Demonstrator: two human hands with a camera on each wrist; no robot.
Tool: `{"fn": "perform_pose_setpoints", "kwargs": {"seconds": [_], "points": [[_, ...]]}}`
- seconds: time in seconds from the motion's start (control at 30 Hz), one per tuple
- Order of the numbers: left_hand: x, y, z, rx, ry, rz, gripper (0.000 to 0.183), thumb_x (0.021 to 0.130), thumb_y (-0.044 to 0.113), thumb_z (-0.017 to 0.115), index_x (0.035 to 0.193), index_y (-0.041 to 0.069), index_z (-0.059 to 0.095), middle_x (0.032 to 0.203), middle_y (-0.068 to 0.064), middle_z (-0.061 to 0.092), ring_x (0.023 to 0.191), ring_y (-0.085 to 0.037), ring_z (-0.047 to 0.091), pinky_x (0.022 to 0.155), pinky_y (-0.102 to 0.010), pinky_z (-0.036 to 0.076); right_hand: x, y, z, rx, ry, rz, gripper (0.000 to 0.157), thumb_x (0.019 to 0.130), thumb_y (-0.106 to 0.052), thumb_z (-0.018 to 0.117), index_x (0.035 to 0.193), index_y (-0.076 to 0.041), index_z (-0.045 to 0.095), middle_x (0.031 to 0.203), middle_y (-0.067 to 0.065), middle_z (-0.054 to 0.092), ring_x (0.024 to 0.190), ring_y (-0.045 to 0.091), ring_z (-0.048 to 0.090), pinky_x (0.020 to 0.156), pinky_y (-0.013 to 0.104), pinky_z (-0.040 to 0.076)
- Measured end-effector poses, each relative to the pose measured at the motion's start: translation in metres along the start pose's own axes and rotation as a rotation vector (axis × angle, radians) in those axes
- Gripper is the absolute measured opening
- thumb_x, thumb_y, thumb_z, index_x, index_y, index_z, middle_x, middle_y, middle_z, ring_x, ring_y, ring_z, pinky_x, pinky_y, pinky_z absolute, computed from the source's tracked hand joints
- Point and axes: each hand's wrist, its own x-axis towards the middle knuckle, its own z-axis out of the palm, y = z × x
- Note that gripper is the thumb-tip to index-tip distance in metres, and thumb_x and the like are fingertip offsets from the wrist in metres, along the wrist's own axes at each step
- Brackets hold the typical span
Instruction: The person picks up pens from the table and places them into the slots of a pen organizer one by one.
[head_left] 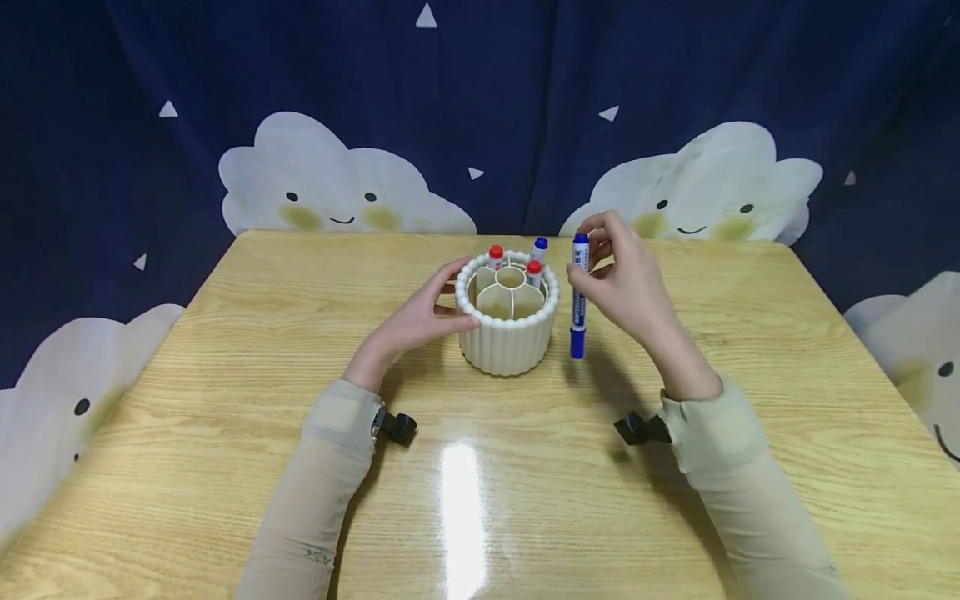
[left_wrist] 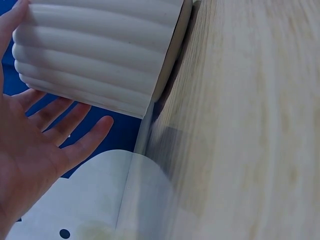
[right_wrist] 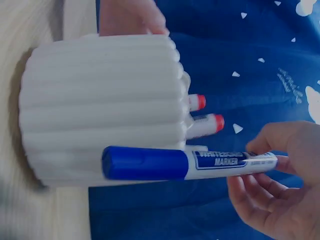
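A white ribbed pen holder with a beaded rim and divided compartments stands upright on the table. Two red-capped markers and a blue-capped marker stand in it. At its left side, my left hand rests its thumb at the front rim, fingers spread rather straight along the far side. My right hand pinches a blue whiteboard marker near its upper end, just right of the holder. This marker hangs nearly upright above the table, capped end down. The right wrist view shows its cap and printed label.
The wooden table reaches back to a dark blue curtain with cloud faces. A black strap-like device sits at each wrist. Light glares off the table's front middle.
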Motion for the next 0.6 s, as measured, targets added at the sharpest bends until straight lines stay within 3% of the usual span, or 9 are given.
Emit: {"fn": "perform_pose_setpoints", "kwargs": {"seconds": [0.23,0.6], "points": [[0.000,-0.001,0.001,-0.007,0.000,0.004,0.081,0.072,0.021,0.068,0.136,0.017,0.019,0.133,0.000,0.028,0.113,-0.018,0.034,0.088,-0.042,0.038,0.008,-0.020,-0.002,0.051,0.140,-0.083,0.033,0.073,-0.011,0.060,0.103,-0.009,0.046,0.084,0.001,0.050,0.071,0.008,0.050,0.056,0.019,0.048],[-0.001,0.001,0.000,0.001,0.000,-0.003,0.080,0.072,0.021,0.067,0.135,0.020,0.019,0.133,0.001,0.027,0.113,-0.017,0.034,0.089,-0.044,0.036,0.021,-0.048,-0.004,0.090,0.266,-0.195,0.031,0.078,-0.015,0.058,0.103,-0.003,0.046,0.088,0.006,0.048,0.074,0.008,0.051,0.057,0.018,0.047]]}}
